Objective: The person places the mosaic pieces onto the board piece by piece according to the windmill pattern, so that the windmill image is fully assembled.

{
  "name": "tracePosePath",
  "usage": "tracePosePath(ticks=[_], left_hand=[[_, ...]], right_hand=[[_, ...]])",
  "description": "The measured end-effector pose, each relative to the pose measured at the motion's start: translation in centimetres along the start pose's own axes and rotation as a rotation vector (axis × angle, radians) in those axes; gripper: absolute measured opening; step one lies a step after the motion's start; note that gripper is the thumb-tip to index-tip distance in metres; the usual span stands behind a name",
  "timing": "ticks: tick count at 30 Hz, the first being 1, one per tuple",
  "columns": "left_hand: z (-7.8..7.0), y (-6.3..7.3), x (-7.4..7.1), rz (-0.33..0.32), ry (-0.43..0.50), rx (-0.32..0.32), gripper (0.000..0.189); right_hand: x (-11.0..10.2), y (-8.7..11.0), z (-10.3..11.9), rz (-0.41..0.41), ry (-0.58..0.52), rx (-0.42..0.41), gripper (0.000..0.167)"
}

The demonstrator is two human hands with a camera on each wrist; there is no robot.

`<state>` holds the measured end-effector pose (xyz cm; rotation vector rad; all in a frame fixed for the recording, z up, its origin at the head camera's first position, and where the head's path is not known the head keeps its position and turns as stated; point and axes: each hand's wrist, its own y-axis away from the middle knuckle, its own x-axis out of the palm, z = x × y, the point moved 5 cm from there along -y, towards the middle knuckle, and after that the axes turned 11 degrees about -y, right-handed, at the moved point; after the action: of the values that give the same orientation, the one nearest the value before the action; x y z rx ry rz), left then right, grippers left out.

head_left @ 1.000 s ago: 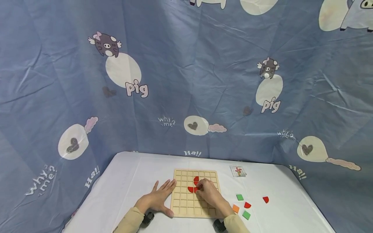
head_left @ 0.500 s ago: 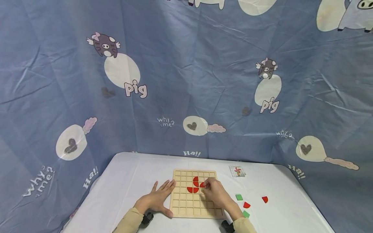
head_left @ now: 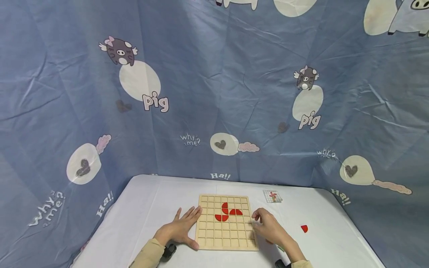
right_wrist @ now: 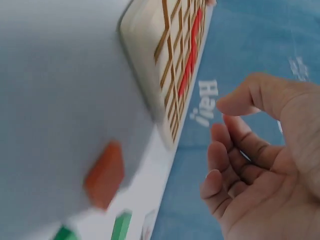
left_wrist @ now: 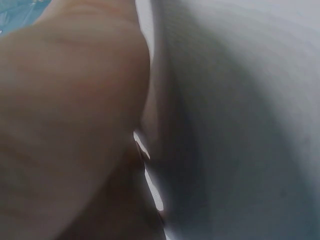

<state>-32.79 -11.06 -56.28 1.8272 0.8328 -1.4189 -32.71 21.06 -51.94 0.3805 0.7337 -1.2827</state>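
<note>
A wooden grid board lies on the white table. Several red quarter-circle pieces sit in its cells, grouped above the middle in a pinwheel-like shape. My left hand is spread flat on the table, its fingertips and thumb right at the board's left edge. Just off the board's right edge hovers my right hand, fingers loosely curled. In the right wrist view nothing lies between its thumb and fingers. That hand and forearm hide most of the loose pieces at the right in the head view.
A loose red quarter-circle lies farther right on the table. In the right wrist view an orange piece and green pieces show beside the board. A small card with a grid pattern lies behind, near the patterned blue curtain.
My right hand set another red quarter-circle at the right of the group, let it go and moved right, off the board. My left hand has stayed in place.
</note>
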Motion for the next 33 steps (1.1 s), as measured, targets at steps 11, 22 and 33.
tracePosePath(ticks=[11, 22, 33], left_hand=[[0.1, -0.2, -0.1, 0.003, 0.010, -0.005, 0.129], [0.0, 0.0, -0.1, 0.003, 0.015, -0.001, 0.129], [0.0, 0.0, 0.0, -0.004, 0.007, 0.004, 0.129]], right_hand=[[-3.9, 2.5, -3.7, 0.019, -0.060, 0.061, 0.028], [-6.2, 4.2, -7.0, 0.017, -0.059, 0.182, 0.032], [-6.1, 4.6, -9.3, -0.006, -0.056, 0.275, 0.034]])
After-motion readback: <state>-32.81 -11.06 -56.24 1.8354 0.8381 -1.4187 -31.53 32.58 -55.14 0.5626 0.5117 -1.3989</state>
